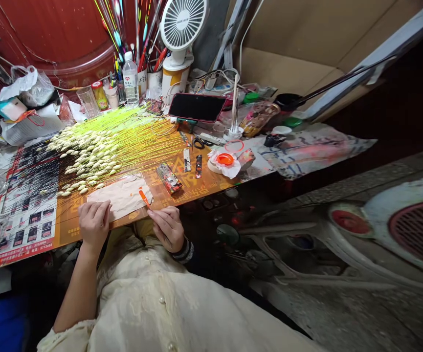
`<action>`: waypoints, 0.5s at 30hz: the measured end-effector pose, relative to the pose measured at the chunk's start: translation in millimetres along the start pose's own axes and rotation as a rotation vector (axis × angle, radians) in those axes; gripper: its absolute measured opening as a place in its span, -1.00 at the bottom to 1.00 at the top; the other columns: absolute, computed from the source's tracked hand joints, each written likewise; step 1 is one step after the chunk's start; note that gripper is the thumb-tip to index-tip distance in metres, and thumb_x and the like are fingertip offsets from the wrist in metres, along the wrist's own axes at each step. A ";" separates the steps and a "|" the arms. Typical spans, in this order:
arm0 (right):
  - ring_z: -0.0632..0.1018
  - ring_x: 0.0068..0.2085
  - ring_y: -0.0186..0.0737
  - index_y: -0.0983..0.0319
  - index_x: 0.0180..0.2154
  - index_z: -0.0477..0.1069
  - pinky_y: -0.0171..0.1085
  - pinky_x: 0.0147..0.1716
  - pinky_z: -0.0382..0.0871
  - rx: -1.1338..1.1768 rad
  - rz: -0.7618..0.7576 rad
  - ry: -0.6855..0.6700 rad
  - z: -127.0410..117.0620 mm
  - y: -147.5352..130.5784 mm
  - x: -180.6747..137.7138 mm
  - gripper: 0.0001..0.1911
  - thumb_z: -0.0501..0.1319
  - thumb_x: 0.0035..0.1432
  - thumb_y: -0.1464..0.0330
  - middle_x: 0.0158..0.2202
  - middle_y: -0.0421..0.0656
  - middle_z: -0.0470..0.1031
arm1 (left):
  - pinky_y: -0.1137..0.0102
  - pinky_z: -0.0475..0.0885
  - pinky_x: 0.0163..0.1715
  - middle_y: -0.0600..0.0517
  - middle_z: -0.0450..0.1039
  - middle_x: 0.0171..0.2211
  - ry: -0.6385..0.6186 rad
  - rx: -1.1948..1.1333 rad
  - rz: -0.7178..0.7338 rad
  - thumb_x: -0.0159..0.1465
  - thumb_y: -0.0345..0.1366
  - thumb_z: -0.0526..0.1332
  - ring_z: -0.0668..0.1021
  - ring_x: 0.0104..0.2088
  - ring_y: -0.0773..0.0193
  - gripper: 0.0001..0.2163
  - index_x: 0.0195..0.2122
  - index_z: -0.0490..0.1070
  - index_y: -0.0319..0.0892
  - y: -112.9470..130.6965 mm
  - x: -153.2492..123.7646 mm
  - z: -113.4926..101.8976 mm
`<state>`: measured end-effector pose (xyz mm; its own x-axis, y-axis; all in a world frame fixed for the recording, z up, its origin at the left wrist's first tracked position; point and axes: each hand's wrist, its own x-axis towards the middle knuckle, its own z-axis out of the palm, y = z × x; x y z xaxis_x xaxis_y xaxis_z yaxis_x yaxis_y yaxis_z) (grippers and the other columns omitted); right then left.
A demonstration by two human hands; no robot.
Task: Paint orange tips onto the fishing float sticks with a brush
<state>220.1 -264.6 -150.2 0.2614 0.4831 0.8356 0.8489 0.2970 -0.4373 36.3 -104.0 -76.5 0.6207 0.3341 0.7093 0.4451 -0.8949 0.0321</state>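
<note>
My right hand (167, 228) pinches the end of a small, flat, orange-coated stick (144, 197) between thumb and fingers. The stick slants over the right end of a pale, crumpled cloth or paper sheet (121, 195) marked with orange specks. At that sheet's left end, my left hand (94, 219) rests with curled fingers; anything between them is too small to make out. Beyond the sheet lie many fishing floats with cream oval bodies (90, 151) and thin yellow-green stems (145, 142). Orange paint (225, 159) fills a shallow, paper-wrapped dish to the right.
A paint-stained block (168, 178) lies near two small strips and black-handled scissors (198, 142). A phone (197, 107) stands propped behind them. Farther back are a water bottle (130, 80) and a white fan (184, 22). The table's front edge runs beneath my hands.
</note>
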 end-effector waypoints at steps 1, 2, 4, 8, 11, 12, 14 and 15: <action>0.43 -0.13 -0.15 0.13 0.27 0.24 -0.05 -0.07 0.34 -0.001 0.002 0.004 -0.1 -0.1 0.2 -0.44 0.14 0.26 0.49 -0.07 -0.09 0.55 | 0.24 0.29 -0.11 -0.02 0.59 -0.28 0.000 0.002 0.002 0.31 -0.35 0.24 0.52 -0.22 0.17 -0.82 -0.08 0.51 -0.10 0.2 0.3 0.0; 0.43 -0.13 -0.15 0.13 0.27 0.25 -0.05 -0.07 0.35 -0.002 0.003 0.006 -0.2 -0.3 0.3 -0.44 0.14 0.26 0.50 -0.07 -0.09 0.55 | 0.24 0.29 -0.12 -0.02 0.59 -0.28 0.001 0.003 0.004 0.31 -0.35 0.24 0.52 -0.23 0.17 -0.83 -0.08 0.51 -0.10 0.3 0.5 0.0; 0.44 -0.13 -0.16 0.13 0.26 0.25 -0.05 -0.06 0.36 -0.004 0.007 0.011 -0.7 -0.5 0.3 -0.44 0.14 0.25 0.50 -0.07 -0.08 0.55 | 0.24 0.29 -0.12 -0.02 0.59 -0.28 0.003 0.004 0.008 0.31 -0.35 0.24 0.52 -0.23 0.17 -0.83 -0.08 0.51 -0.10 0.6 1.1 0.0; 0.45 -0.13 -0.16 0.14 0.27 0.24 -0.05 -0.06 0.37 0.000 0.004 0.024 -1.7 -0.4 0.6 -0.43 0.14 0.25 0.51 -0.07 -0.08 0.55 | 0.24 0.29 -0.12 -0.02 0.59 -0.28 0.010 0.004 0.014 0.31 -0.36 0.24 0.51 -0.23 0.18 -0.82 -0.08 0.51 -0.10 0.7 1.8 -0.1; 0.46 -0.13 -0.16 0.14 0.27 0.23 -0.06 -0.07 0.39 0.008 -0.002 0.033 -2.5 -0.6 1.7 -0.43 0.13 0.25 0.51 -0.08 -0.08 0.55 | 0.24 0.29 -0.11 -0.01 0.59 -0.28 0.006 -0.001 0.010 0.31 -0.36 0.24 0.51 -0.23 0.17 -0.82 -0.07 0.51 -0.10 0.7 1.4 -0.2; 0.46 -0.13 -0.16 0.14 0.27 0.23 -0.07 -0.08 0.40 0.012 -0.005 0.037 -2.7 -1.0 2.2 -0.43 0.13 0.25 0.52 -0.09 -0.08 0.55 | 0.24 0.29 -0.11 -0.01 0.59 -0.28 0.002 -0.002 0.006 0.31 -0.36 0.24 0.51 -0.23 0.17 -0.82 -0.07 0.51 -0.09 0.7 1.2 -0.1; 0.46 -0.14 -0.16 0.15 0.26 0.24 -0.07 -0.09 0.40 0.017 -0.017 0.044 -2.9 -2.5 3.3 -0.43 0.14 0.24 0.52 -0.11 -0.08 0.56 | 0.23 0.29 -0.11 -0.01 0.59 -0.28 -0.004 -0.001 -0.001 0.31 -0.36 0.25 0.51 -0.22 0.17 -0.82 -0.07 0.51 -0.09 0.9 0.7 0.1; 0.46 -0.14 -0.16 0.15 0.25 0.25 -0.06 -0.09 0.40 0.019 -0.024 0.044 -2.8 -3.6 3.7 -0.44 0.14 0.24 0.52 -0.12 -0.08 0.56 | 0.24 0.28 -0.12 -0.01 0.59 -0.28 -0.006 0.001 -0.003 0.30 -0.36 0.25 0.51 -0.23 0.17 -0.82 -0.07 0.50 -0.09 1.2 0.6 0.1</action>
<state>219.3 -266.2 -144.6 0.2612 0.4393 0.8595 0.8463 0.3240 -0.4228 37.3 -104.9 -76.1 0.6230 0.3385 0.7052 0.4476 -0.8936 0.0335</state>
